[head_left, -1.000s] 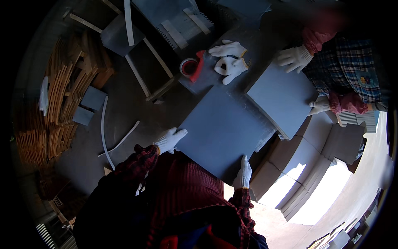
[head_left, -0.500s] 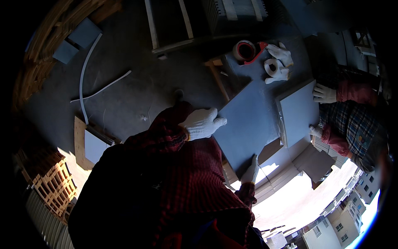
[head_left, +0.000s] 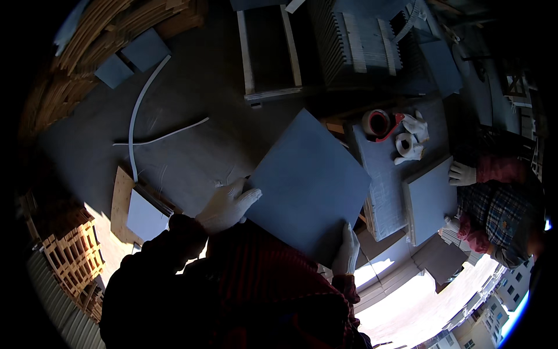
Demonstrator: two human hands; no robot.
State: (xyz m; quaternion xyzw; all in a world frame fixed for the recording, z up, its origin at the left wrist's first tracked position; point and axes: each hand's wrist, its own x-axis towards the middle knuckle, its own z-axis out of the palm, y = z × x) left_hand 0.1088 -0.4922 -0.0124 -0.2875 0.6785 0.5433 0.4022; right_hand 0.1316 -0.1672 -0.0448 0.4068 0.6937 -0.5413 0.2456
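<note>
A flat square grey-blue panel (head_left: pixel 308 180) is held out before me, tilted so one corner points away. My left hand (head_left: pixel 228 205), in a white knit glove, grips its left edge, the thumb lying over the face. My gloved right hand (head_left: pixel 347 251) clasps the near right edge; its fingers under the panel are hidden. Past the panel's right side stands a work table (head_left: pixel 381 203) with a plastic-looking cover. On it lie a tape dispenser (head_left: pixel 381 124) with red parts, a white roll (head_left: pixel 405 143) and white gloves (head_left: pixel 416 126).
At the right, a co-worker's gloved hand (head_left: pixel 462 174) rests on a stack of panels (head_left: pixel 431 200). White strips (head_left: pixel 135 116) lie crossed on the floor at the left. Wooden pallets (head_left: pixel 72 247) stand at lower left, and a ribbed stack (head_left: pixel 363 43) at the back.
The panel has come off the table and swung left, held in both my hands. My left hand has moved left and down with it. My view has turned slightly.
</note>
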